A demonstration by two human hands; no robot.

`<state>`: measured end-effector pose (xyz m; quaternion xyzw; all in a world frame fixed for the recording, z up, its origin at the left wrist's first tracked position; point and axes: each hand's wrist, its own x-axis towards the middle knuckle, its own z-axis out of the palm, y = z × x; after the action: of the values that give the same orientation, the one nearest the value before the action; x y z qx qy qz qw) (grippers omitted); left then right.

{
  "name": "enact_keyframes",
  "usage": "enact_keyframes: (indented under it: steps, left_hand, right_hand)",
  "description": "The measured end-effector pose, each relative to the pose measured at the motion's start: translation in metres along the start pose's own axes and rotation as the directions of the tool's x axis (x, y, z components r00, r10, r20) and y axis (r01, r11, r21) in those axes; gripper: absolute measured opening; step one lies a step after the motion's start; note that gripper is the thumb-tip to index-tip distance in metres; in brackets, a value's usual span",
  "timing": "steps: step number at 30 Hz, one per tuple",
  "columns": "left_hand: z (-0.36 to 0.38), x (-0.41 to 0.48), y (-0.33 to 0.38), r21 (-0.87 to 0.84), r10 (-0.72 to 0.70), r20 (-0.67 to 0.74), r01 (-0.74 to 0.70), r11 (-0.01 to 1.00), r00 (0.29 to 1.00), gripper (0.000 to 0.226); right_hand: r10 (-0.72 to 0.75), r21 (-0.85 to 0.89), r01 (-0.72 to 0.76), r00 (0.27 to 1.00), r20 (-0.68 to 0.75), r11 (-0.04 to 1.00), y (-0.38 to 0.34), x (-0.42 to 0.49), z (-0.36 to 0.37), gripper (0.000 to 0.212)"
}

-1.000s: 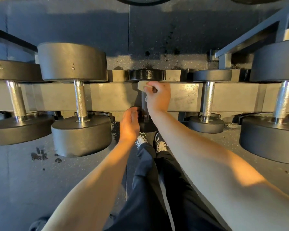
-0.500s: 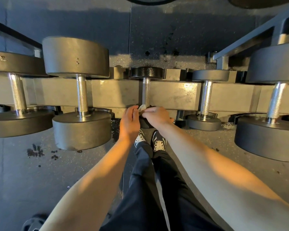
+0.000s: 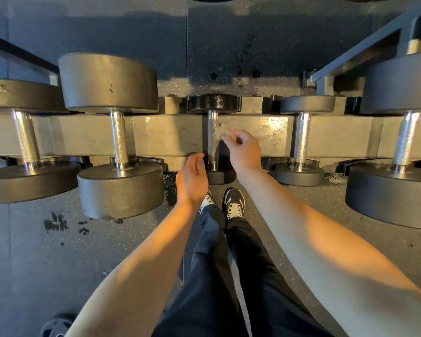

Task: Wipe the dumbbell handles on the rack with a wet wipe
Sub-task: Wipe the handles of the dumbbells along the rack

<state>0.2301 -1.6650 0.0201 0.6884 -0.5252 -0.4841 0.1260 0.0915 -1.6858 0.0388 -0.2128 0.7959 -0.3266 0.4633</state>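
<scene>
Several dumbbells lie across the rack [image 3: 170,132], chrome handles pointing towards me. The small middle dumbbell's handle [image 3: 213,122] is in plain view. My right hand [image 3: 243,149] pinches a small crumpled wet wipe [image 3: 220,133] just right of that handle, at about its mid-length; whether the wipe touches the metal I cannot tell. My left hand [image 3: 191,177] hovers with loosely curled fingers beside the near end of the same dumbbell and holds nothing.
Large dumbbells flank the middle one: a handle [image 3: 118,139] to the left, another [image 3: 300,137] to the right, bigger ones at both edges. My shoes [image 3: 233,203] stand under the rack on speckled rubber flooring [image 3: 34,251]. A rack frame beam [image 3: 365,49] rises at upper right.
My right hand has come off the near end of the middle handle and moved up and right with the wipe. My left hand has drawn slightly back from the dumbbell.
</scene>
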Motion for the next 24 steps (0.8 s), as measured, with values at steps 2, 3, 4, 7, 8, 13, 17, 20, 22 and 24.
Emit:
enact_keyframes:
  steps: [2,3,4,7,8,13,17,20,22,24]
  left_hand:
    - [0.003,0.001,0.0,0.022,-0.005,-0.015,0.005,1.0,1.0,0.037]
    - [0.004,0.002,0.0,0.021,-0.008,-0.024,0.008,1.0,1.0,0.037]
    - [0.005,0.002,-0.001,0.015,-0.012,-0.031,0.013,1.0,0.999,0.037]
    - [0.006,0.003,-0.001,0.015,-0.026,-0.037,0.026,1.0,0.999,0.033]
    - [0.005,0.002,0.0,0.025,-0.027,-0.032,0.027,0.999,0.999,0.033]
    - [0.001,0.004,0.009,0.13,-0.004,-0.002,0.005,0.992,1.0,0.036]
    - [-0.005,0.016,0.034,0.057,0.044,0.041,-0.047,0.997,0.998,0.036]
    - [-0.01,0.027,0.045,-0.001,0.027,0.064,-0.027,1.0,0.998,0.04]
    - [-0.015,0.032,0.044,-0.005,0.071,0.088,-0.071,0.997,0.994,0.04]
    - [-0.017,0.036,0.04,-0.041,0.106,0.12,-0.102,0.994,0.987,0.039]
  right_hand:
    - [-0.013,0.048,0.012,1.0,0.013,0.999,-0.012,0.006,0.013,0.04]
    - [0.003,0.031,-0.004,0.999,0.033,0.999,-0.016,0.008,0.021,0.04]
    - [0.031,0.014,-0.032,0.999,0.042,0.999,-0.018,0.01,0.028,0.036]
    - [0.144,0.104,-0.141,0.989,-0.017,0.984,-0.012,0.013,0.04,0.025]
    - [0.18,0.145,-0.17,0.982,-0.059,0.975,-0.008,0.013,0.042,0.022]
    - [0.253,0.186,-0.22,0.951,-0.177,0.957,-0.003,0.012,0.032,0.017]
    - [0.21,0.379,-0.163,0.974,-0.087,0.911,-0.032,0.021,0.031,0.021]
    - [0.178,0.212,-0.155,0.979,-0.095,0.965,-0.041,0.025,0.051,0.021]
    - [0.109,0.011,-0.109,0.98,-0.165,0.994,-0.04,0.029,0.059,0.016]
    - [0.061,-0.056,-0.075,0.973,-0.223,0.996,-0.043,0.025,0.059,0.013]
